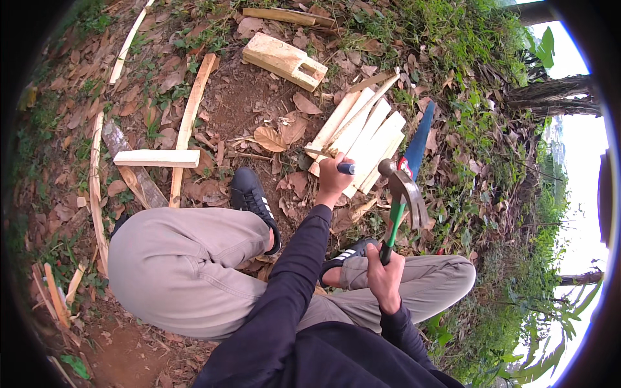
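My left hand [333, 181] is closed around a chisel [347, 169]; its dark blue handle end sticks out on the right and a thin metal blade on the left. Just beyond it lie several pale wooden slats [372, 139], side by side on the ground. My right hand [386, 275] grips a claw hammer [404, 194] by its black grip, with the green shaft and steel head raised above the ground. Behind the hammer head, a handsaw [419, 139] with a blue blade rests beside the slats, its handle mostly hidden.
A notched wooden block [284, 59] lies at the far middle. To the left, a short pale board [157, 158] crosses a longer strip [192, 123]. Dry leaves cover the soil, and a dark shoe [251, 194] stands near the left hand. Grass and plants [511, 271] grow along the right.
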The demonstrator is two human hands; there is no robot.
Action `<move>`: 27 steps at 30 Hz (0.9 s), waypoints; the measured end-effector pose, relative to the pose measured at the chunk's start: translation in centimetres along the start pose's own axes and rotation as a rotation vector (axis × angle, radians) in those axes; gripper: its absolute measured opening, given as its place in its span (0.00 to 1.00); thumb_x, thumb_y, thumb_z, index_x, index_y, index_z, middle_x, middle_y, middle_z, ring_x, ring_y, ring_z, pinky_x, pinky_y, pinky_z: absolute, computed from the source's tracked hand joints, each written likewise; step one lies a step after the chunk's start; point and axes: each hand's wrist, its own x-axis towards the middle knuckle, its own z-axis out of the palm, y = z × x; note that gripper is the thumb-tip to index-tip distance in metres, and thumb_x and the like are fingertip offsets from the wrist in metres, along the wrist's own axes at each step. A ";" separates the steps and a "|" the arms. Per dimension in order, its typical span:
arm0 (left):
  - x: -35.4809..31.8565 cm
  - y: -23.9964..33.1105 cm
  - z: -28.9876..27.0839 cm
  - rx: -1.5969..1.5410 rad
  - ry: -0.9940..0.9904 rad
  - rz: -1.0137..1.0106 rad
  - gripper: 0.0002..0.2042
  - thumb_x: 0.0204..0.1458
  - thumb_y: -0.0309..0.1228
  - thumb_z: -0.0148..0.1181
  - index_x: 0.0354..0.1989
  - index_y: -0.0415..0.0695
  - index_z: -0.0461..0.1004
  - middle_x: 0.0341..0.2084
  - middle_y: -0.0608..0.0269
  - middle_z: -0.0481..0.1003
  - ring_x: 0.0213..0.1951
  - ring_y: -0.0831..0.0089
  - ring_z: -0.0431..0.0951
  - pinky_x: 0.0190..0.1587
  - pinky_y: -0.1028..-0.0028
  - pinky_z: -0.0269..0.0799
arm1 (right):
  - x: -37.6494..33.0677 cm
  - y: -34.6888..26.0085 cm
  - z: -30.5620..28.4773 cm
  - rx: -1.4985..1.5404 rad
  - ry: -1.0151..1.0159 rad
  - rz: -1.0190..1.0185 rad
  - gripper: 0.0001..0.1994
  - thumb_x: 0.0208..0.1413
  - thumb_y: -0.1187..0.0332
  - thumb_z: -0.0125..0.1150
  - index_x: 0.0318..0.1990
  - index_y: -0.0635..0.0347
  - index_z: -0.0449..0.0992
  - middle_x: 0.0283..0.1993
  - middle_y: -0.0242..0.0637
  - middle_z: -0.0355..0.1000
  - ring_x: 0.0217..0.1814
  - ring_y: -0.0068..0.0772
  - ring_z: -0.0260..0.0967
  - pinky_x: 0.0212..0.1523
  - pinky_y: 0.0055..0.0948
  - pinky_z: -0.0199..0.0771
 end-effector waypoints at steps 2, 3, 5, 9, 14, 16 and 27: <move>-1.0 0.1 0.1 0.006 -0.006 0.010 0.15 0.47 0.26 0.61 0.14 0.39 0.62 0.09 0.50 0.64 0.12 0.58 0.68 0.19 0.65 0.62 | -0.2 1.6 0.3 0.049 0.065 -0.124 0.20 0.60 0.70 0.59 0.17 0.66 0.63 0.12 0.31 0.55 0.15 0.19 0.50 0.17 0.30 0.51; -1.1 0.4 0.1 0.012 -0.026 0.008 0.15 0.46 0.26 0.62 0.14 0.39 0.62 0.09 0.50 0.64 0.12 0.58 0.69 0.19 0.66 0.62 | -0.4 2.4 0.6 0.076 0.098 -0.178 0.20 0.61 0.70 0.58 0.16 0.64 0.62 0.11 0.27 0.55 0.15 0.16 0.50 0.17 0.29 0.50; -1.4 0.9 -0.2 0.001 -0.098 -0.030 0.12 0.47 0.27 0.61 0.16 0.41 0.66 0.11 0.51 0.70 0.16 0.55 0.74 0.21 0.63 0.67 | 0.0 3.2 1.1 -0.098 -0.007 -0.092 0.20 0.61 0.69 0.59 0.18 0.66 0.63 0.12 0.34 0.53 0.16 0.22 0.51 0.20 0.32 0.54; -1.1 -0.2 -0.1 0.005 -0.087 -0.022 0.10 0.47 0.27 0.60 0.17 0.41 0.69 0.12 0.51 0.72 0.18 0.53 0.76 0.23 0.62 0.70 | 0.9 -0.2 -0.6 -0.108 -0.067 -0.098 0.16 0.60 0.68 0.60 0.22 0.69 0.70 0.13 0.42 0.56 0.15 0.24 0.52 0.19 0.33 0.56; -1.3 0.4 0.0 0.002 -0.033 0.002 0.14 0.47 0.24 0.60 0.14 0.39 0.62 0.09 0.52 0.64 0.11 0.61 0.68 0.18 0.66 0.60 | 0.0 -5.3 -4.1 0.671 0.073 -0.398 0.19 0.63 0.76 0.48 0.19 0.54 0.55 0.11 0.25 0.50 0.11 0.19 0.46 0.14 0.25 0.50; -1.1 0.8 0.1 -0.017 -0.033 0.012 0.14 0.47 0.24 0.61 0.14 0.39 0.62 0.09 0.52 0.64 0.11 0.61 0.68 0.18 0.67 0.61 | 0.9 -2.6 -2.9 0.729 0.131 -0.488 0.18 0.63 0.76 0.46 0.20 0.54 0.54 0.11 0.25 0.47 0.11 0.20 0.45 0.14 0.26 0.51; -1.4 0.3 0.2 0.013 -0.031 -0.008 0.14 0.48 0.26 0.61 0.15 0.38 0.64 0.09 0.51 0.66 0.12 0.59 0.70 0.18 0.67 0.63 | -1.3 0.6 -2.9 0.227 0.015 -0.063 0.19 0.60 0.73 0.56 0.16 0.60 0.61 0.12 0.29 0.57 0.14 0.17 0.52 0.16 0.26 0.50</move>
